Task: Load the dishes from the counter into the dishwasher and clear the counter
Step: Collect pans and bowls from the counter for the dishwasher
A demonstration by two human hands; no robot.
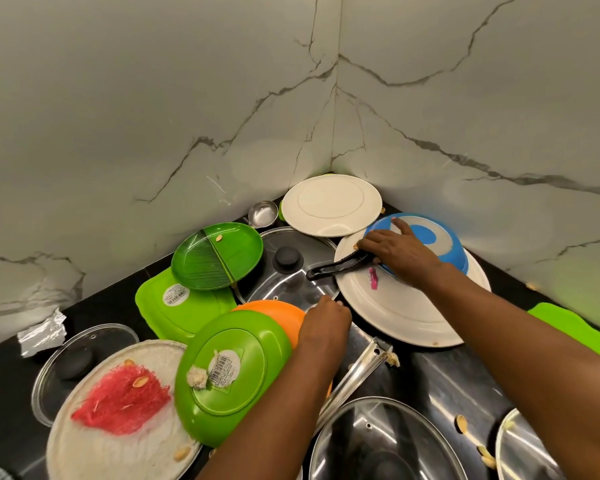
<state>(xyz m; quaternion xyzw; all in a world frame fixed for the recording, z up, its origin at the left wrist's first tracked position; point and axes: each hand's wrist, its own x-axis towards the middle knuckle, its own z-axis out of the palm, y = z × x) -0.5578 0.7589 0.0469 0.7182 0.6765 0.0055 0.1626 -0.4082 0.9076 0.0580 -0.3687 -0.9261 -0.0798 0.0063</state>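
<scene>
Dirty dishes crowd a black corner counter. My right hand lies over an upside-down blue bowl, one finger stretched across its base and the others curled at its near rim. The bowl rests on a large white plate, beside a black-handled utensil. My left hand holds the far edge of an orange bowl, which sits under an upside-down green plate. Its fingertips are curled close to the rim of a glass lid.
Another white plate and a steel ladle sit in the corner. To the left are a green divided plate, a green tray, a steel plate with red scraps and crumpled foil. More glass lids lie near me.
</scene>
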